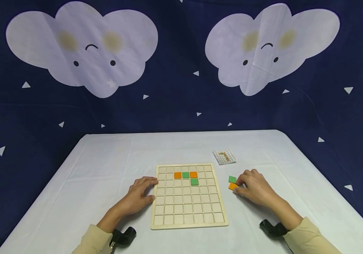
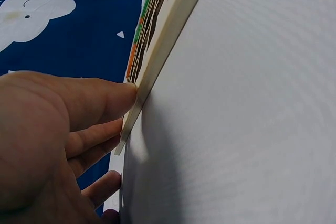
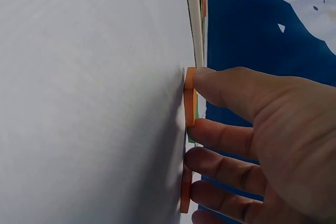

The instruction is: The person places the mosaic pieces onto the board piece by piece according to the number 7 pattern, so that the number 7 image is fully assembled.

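A wooden grid board (image 1: 168, 207) lies flat on the table. Orange and green square tiles, among them a green tile (image 1: 194, 181), sit in its upper cells. My left hand (image 1: 138, 197) rests at the board's left edge, thumb and fingertips touching the rim (image 2: 157, 69). To the right of the board, my right hand (image 1: 254, 187) has thumb and index finger at opposite edges of an orange tile (image 3: 190, 98), pinching it at table level. Beside it lies a green tile (image 1: 232, 179). Under the other right fingers, another orange tile (image 3: 186, 190) shows in the right wrist view.
A small printed pattern card (image 1: 224, 157) lies behind the board on the right, showing a grid with coloured squares. A white cloth covers the table (image 1: 114, 151). Behind it hangs a dark blue curtain (image 1: 175, 116) with clouds. Each wrist wears a black device (image 1: 273, 229).
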Demonstrator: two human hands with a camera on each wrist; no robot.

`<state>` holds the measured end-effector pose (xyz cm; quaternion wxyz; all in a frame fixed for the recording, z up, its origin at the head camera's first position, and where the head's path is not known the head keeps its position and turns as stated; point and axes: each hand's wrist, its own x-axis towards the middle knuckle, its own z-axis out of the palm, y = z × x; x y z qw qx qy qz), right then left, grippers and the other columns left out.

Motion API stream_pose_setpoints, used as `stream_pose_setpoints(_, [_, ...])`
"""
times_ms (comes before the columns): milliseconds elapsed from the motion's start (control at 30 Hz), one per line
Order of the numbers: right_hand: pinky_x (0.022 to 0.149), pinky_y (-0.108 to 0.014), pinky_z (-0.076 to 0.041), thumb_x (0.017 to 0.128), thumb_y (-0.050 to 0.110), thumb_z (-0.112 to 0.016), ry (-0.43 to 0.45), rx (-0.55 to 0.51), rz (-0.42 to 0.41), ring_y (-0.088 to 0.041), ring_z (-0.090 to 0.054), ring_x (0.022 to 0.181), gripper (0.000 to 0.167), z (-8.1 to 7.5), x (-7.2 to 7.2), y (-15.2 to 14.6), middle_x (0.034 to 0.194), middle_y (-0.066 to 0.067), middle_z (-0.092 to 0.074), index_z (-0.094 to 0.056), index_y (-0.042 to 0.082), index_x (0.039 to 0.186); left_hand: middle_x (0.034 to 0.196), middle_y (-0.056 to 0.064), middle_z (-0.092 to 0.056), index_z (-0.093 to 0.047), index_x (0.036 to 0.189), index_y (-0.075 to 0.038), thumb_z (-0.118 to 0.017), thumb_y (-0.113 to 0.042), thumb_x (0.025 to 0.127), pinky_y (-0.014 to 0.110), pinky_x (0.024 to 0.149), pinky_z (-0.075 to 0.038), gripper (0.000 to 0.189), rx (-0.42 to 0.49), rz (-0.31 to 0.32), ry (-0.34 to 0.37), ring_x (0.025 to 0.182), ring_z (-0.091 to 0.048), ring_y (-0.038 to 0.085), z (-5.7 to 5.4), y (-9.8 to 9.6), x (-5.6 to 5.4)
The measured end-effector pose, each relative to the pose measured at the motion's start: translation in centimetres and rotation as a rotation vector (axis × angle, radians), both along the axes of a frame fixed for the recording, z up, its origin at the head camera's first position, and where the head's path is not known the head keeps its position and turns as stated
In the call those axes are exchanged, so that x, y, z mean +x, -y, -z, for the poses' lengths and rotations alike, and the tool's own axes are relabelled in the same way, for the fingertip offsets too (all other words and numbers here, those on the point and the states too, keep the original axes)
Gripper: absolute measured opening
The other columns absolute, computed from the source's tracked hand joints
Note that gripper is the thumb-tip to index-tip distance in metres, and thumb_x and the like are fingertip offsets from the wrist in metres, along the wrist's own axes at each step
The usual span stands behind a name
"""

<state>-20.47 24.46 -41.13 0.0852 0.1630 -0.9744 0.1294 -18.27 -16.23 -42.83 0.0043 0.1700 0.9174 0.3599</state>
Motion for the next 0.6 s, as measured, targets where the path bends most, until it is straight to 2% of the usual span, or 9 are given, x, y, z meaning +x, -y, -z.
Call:
stream_pose_setpoints(300, [0.072,-0.033,-0.034,0.070,0.031,-0.078,-0.006,0.013,-0.009,-0.014,-0.044,0.079,0.023,0.03,0.04,0.17,0.085,0.004,-0.060,-0.069,0.015,0.083,0.134,0.003,-0.051,-0.058,0.122,-0.010,-0.066,-0.008,0.081,0.053,0.098,-0.023,0.042,0.000,0.006,0.001,0.129,-0.036,0.031,-0.02,0.08,0.04])
stream_pose_setpoints(600, [0.072,-0.033,-0.035,0.070,0.027,-0.077,0.030,0.028,0.026,-0.016,-0.045,0.081,0.023,0.05,-0.10,0.44,0.086,0.002,-0.061,-0.070,0.012,0.085,0.135,0.003,-0.050,-0.058,0.123,-0.010,-0.066,-0.008,0.081,0.056,0.099,-0.022,0.042,0.003,0.008,0.010,0.130,-0.035,0.031,-0.07,0.03,0.05])
